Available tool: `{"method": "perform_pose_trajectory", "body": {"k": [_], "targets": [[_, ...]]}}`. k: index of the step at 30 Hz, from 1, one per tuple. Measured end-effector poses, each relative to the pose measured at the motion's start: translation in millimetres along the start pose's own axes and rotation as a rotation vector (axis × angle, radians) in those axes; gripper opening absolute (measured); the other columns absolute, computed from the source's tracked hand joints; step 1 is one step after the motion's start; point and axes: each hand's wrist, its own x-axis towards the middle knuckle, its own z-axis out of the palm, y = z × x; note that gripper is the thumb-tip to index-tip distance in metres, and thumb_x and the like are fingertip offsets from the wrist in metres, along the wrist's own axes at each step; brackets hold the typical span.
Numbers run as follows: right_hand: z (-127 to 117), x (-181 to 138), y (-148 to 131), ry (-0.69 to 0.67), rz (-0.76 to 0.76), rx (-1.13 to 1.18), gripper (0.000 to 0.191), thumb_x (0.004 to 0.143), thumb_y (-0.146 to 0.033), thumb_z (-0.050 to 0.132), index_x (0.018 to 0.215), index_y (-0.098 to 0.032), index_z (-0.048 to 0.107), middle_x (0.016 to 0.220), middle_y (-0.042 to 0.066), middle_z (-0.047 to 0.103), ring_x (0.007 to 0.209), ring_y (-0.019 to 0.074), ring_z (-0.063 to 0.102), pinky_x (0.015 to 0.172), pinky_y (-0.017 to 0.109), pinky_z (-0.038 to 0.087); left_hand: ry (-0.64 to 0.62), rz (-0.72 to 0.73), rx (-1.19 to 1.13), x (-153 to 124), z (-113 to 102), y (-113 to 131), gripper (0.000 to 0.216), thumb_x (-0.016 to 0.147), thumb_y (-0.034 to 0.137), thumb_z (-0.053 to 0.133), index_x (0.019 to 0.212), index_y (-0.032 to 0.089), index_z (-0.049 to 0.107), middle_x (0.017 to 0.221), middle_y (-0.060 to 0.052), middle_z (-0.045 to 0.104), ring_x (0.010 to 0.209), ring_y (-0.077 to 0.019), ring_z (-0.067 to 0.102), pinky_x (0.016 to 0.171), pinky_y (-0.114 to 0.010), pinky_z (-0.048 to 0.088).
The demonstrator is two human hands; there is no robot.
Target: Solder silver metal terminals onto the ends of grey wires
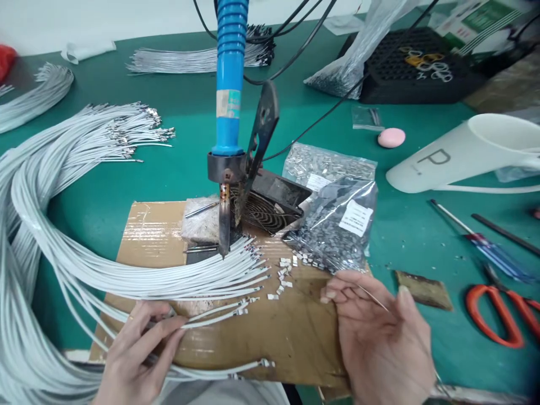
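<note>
My left hand (141, 351) pinches a white cable (211, 322) between thumb and fingertips, its end pointing right over the cardboard. A large bundle of white cables (169, 278) lies just beyond it, tips fanned under a soldering iron (230, 84). The iron has a blue handle and hangs tip down in a metal clamp (228, 167). My right hand (379, 332) is turned palm up with fingers curled, a thin solder wire (373, 298) running across them. Small white-and-metal pieces (283, 275) are scattered between my hands.
Two bags of small parts (333, 225) lie behind my right hand, beside a black fan (270, 205). On the right are red-handled scissors (495, 315), a screwdriver (485, 242), and a white cup (455, 154) on its side. Cardboard (304, 337) covers the green table (189, 169) in front.
</note>
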Motion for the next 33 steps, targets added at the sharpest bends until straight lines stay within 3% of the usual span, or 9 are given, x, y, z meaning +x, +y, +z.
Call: {"method": "perform_pose_trajectory", "body": {"k": [5, 11, 17, 23, 27, 30, 33], "targets": [[-1, -2, 2, -0.019, -0.002, 0.005, 0.043, 0.09, -0.055, 0.072, 0.073, -0.017, 0.085, 0.068, 0.008, 0.076, 0.058, 0.0188, 0.067, 0.053, 0.03, 0.057, -0.076, 0.023, -0.082, -5, -9, -3, 0.031, 0.088, 0.003, 0.07, 0.103, 0.028, 0.08, 0.104, -0.005, 0.068, 0.091, -0.0206, 0.068, 0.087, -0.033, 0.052], [2, -5, 4, -0.02, 0.01, 0.004, 0.044, 0.086, -0.057, 0.075, 0.072, -0.017, 0.085, 0.066, 0.007, 0.076, 0.058, 0.0161, 0.066, 0.053, 0.026, 0.056, -0.153, 0.005, -0.107, -10, -16, -6, 0.032, 0.089, 0.009, 0.071, 0.11, 0.031, 0.082, 0.109, -0.005, 0.069, 0.099, -0.0236, 0.067, 0.095, -0.036, 0.048], [0, -5, 5, -0.036, 0.02, 0.001, 0.045, 0.088, -0.059, 0.073, 0.073, -0.018, 0.085, 0.067, 0.007, 0.077, 0.06, 0.0169, 0.067, 0.054, 0.026, 0.057, -0.147, 0.034, -0.115, -1, -17, -4, 0.023, 0.087, 0.005, 0.073, 0.096, 0.026, 0.077, 0.095, -0.003, 0.073, 0.082, -0.0192, 0.07, 0.081, -0.03, 0.052], [0, -5, 7, -0.022, 0.023, -0.021, 0.045, 0.085, -0.062, 0.077, 0.073, -0.019, 0.084, 0.069, 0.005, 0.078, 0.061, 0.016, 0.067, 0.055, 0.025, 0.057, -0.393, 0.272, -0.042, -13, -31, -14, 0.015, 0.096, 0.006, 0.066, 0.092, 0.019, 0.07, 0.075, -0.001, 0.07, 0.065, -0.0154, 0.068, 0.06, -0.024, 0.052], [0, -2, 7, -0.007, 0.03, -0.035, 0.045, 0.079, -0.063, 0.082, 0.07, -0.019, 0.084, 0.069, 0.005, 0.078, 0.059, 0.0162, 0.068, 0.053, 0.025, 0.057, -0.256, 0.503, 0.308, -43, -31, -34, 0.026, 0.104, 0.006, 0.056, 0.088, 0.02, 0.071, 0.062, 0.004, 0.069, 0.052, -0.0135, 0.063, 0.054, -0.027, 0.048], [-1, 1, 8, -0.008, 0.045, -0.044, 0.048, 0.07, -0.067, 0.087, 0.065, -0.019, 0.083, 0.066, 0.006, 0.078, 0.054, 0.016, 0.067, 0.049, 0.025, 0.056, -0.179, 0.516, 0.36, -63, -33, -41, 0.036, 0.108, 0.005, 0.043, 0.094, 0.02, 0.072, 0.068, 0.003, 0.078, 0.053, -0.0131, 0.067, 0.06, -0.027, 0.053], [-1, 2, 10, -0.015, 0.06, -0.059, 0.051, 0.069, -0.068, 0.087, 0.065, -0.017, 0.083, 0.065, 0.006, 0.078, 0.052, 0.0152, 0.066, 0.05, 0.026, 0.056, -0.176, 0.438, 0.349, -64, -43, -35, 0.015, 0.101, 0.007, 0.06, 0.101, 0.019, 0.07, 0.077, 0.0, 0.08, 0.069, -0.0159, 0.075, 0.073, -0.026, 0.059]]}}
